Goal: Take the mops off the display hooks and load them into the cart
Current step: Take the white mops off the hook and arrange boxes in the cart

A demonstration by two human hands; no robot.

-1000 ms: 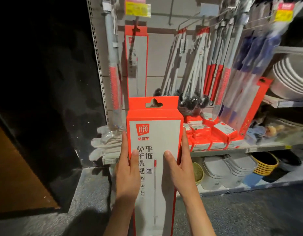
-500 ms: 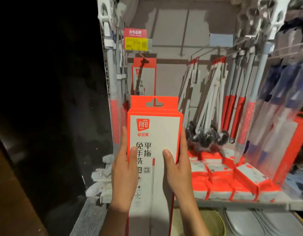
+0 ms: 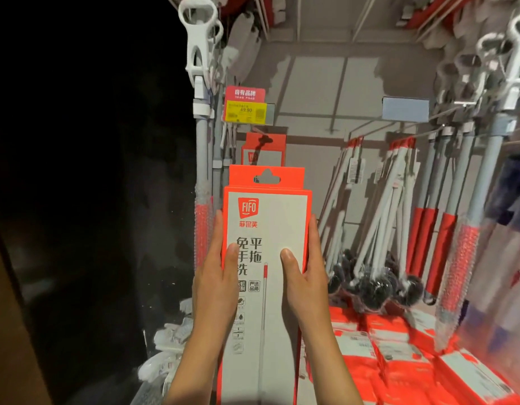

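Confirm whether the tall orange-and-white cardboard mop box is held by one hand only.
No: the left hand and right hand both grip the mop box.

Display wall (image 3: 317, 92) – pale panelled backboard with wire hooks (image 3: 370, 128) sticking out. Hanging on the hooks: one orange-and-white mop box (image 3: 263, 150) at back centre, grey-and-red handled mops (image 3: 201, 176) at left, bundles of white-handled mops with black heads (image 3: 372, 238) in the middle, more grey-and-red poles (image 3: 446, 206) at right. A red-and-yellow price tag (image 3: 245, 105) and a blank grey label holder (image 3: 405, 109) sit on hook ends. Shelf at lower right – covered with flat orange-and-white packs (image 3: 399, 355) lying side by side, its own edge hidden.
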